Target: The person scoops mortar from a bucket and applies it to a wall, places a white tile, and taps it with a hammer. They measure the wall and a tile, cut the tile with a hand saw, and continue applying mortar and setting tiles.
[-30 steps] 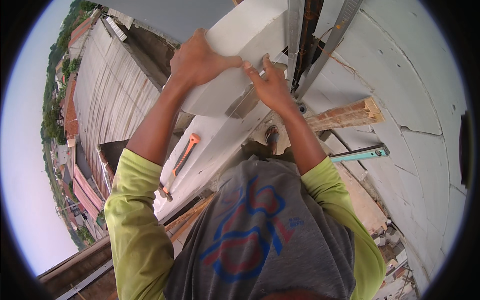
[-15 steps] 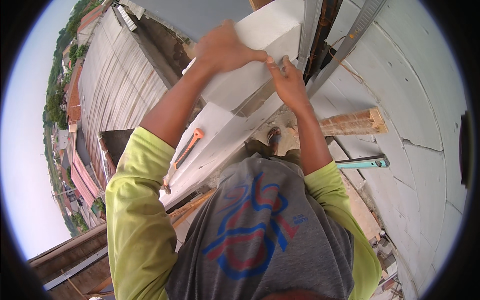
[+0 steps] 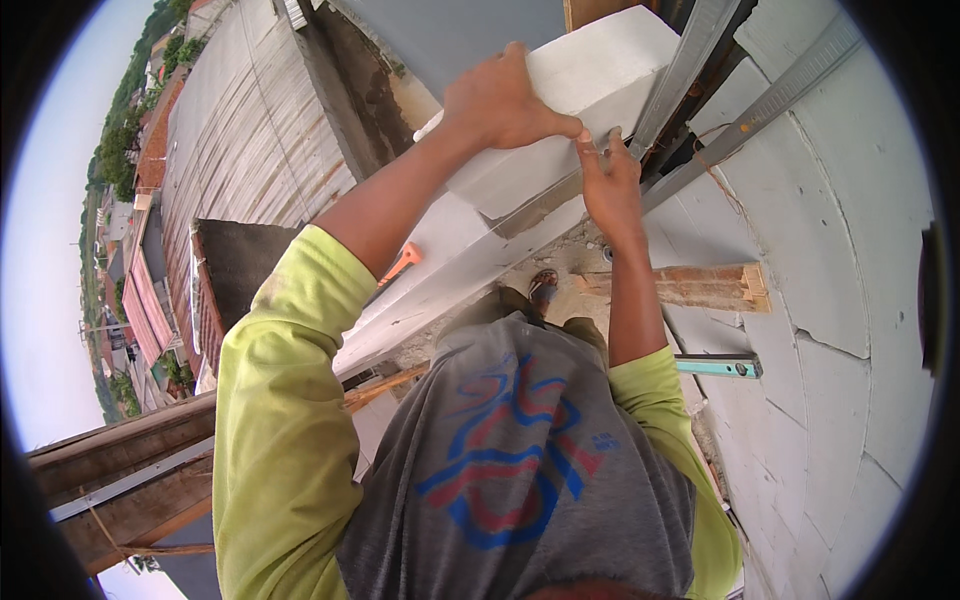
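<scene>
A white lightweight concrete block sits on a wall of like blocks, against an upright metal channel. My left hand grips it over the top, thumb stretched along the upper edge, other fingers partly hidden. On the near face, close to the channel, my right hand presses thumb and fingertips to the block, thumb almost meeting the left one. Below the block, a strip of grey mortar shows on the near face. An orange-handled hammer lies on the wall top, mostly covered by my left forearm.
Metal channels rise beside the block. To the right stand a tall white block wall, a wooden beam and a turquoise spirit level. Beyond the wall on the left lies a corrugated roof, lower down.
The view has shifted, so block and hands appear farther right. Both hands stay on the block in much the same grip. My left forearm now covers more of the hammer.
</scene>
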The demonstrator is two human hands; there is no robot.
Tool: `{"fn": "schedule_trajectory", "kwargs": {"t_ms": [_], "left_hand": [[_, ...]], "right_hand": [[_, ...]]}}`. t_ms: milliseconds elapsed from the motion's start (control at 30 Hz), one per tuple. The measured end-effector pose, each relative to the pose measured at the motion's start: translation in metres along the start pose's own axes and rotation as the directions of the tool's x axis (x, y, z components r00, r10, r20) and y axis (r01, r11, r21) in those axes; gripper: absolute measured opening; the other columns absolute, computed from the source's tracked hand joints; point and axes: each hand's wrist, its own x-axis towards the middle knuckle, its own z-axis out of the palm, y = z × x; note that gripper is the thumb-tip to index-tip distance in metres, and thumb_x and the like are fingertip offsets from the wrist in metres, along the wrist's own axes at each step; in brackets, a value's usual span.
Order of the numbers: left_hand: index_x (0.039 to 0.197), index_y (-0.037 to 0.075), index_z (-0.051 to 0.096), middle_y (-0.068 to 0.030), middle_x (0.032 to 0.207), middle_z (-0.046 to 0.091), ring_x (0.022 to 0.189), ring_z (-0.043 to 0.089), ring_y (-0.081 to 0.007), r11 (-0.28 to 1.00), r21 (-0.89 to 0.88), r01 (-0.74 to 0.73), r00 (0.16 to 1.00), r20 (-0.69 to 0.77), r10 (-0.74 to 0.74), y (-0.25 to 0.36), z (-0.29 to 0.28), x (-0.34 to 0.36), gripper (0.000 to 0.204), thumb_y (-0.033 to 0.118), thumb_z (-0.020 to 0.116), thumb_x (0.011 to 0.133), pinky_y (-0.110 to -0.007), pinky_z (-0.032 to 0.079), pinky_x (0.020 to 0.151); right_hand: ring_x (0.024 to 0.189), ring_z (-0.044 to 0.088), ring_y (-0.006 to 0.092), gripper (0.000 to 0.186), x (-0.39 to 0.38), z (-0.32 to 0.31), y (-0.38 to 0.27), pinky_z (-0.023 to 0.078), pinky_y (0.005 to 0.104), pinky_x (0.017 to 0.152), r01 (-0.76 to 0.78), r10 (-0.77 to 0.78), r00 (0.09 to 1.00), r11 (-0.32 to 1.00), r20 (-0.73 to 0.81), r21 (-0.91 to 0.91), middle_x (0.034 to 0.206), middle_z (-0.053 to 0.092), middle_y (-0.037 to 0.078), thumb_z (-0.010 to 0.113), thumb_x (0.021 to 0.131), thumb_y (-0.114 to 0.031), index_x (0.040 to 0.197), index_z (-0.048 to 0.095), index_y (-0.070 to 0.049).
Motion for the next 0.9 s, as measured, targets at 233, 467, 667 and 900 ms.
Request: {"fn": "schedule_trajectory", "kwargs": {"t_ms": [233, 467, 667, 900], "left_hand": [[0.144, -0.003, 0.058, -0.0232, 0.137, 0.072, 0.130, 0.070, -0.0404, 0.999, -0.020, 0.043, 0.996, 0.074, -0.042, 0.002, 0.013, 0.006, 0.120, 0.072, 0.094, 0.057, -0.049, 0.057, 0.107], [0.150, -0.003, 0.053, -0.0228, 0.146, 0.067, 0.134, 0.067, -0.0419, 0.996, 0.016, 0.088, 0.991, 0.101, -0.090, -0.003, 0.056, 0.008, 0.121, 0.068, 0.093, 0.061, -0.052, 0.054, 0.111], [0.153, 0.000, 0.049, -0.0224, 0.148, 0.064, 0.137, 0.065, -0.0411, 0.994, 0.019, 0.103, 0.983, 0.152, -0.105, 0.000, 0.082, 0.014, 0.115, 0.063, 0.090, 0.066, -0.050, 0.053, 0.112], [0.151, 0.001, 0.050, -0.0204, 0.149, 0.063, 0.136, 0.065, -0.0401, 0.994, 0.028, 0.101, 0.984, 0.145, -0.104, -0.008, 0.112, 0.018, 0.111, 0.062, 0.090, 0.067, -0.049, 0.054, 0.112]], "right_hand": [[0.150, 0.045, 0.0533, 0.107, 0.002, 0.013, 0.026, 0.036, 0.0543, 0.126, -0.012, 0.012, 1.000, 1.000, 0.002, -0.026, 0.154, 0.053, 0.043, 0.057, 0.106, -0.071, 0.156, 0.043, 0.023], [0.151, 0.042, 0.0473, 0.074, -0.024, -0.003, 0.033, 0.036, 0.0542, 0.125, 0.091, -0.093, 0.991, 0.996, -0.096, -0.026, 0.155, 0.052, 0.029, 0.075, 0.103, -0.046, 0.156, 0.058, 0.002], [0.143, 0.048, 0.0464, 0.066, -0.105, -0.053, 0.114, 0.040, 0.0537, 0.121, -0.056, 0.050, 0.991, 0.998, -0.128, -0.041, 0.145, 0.058, 0.028, 0.075, 0.104, -0.044, 0.152, 0.062, -0.002], [0.142, 0.052, 0.0480, 0.061, -0.189, -0.087, 0.238, 0.043, 0.0548, 0.120, -0.316, 0.265, 0.924, 0.934, -0.275, -0.165, 0.142, 0.063, 0.031, 0.074, 0.105, -0.045, 0.149, 0.065, -0.003]]}}
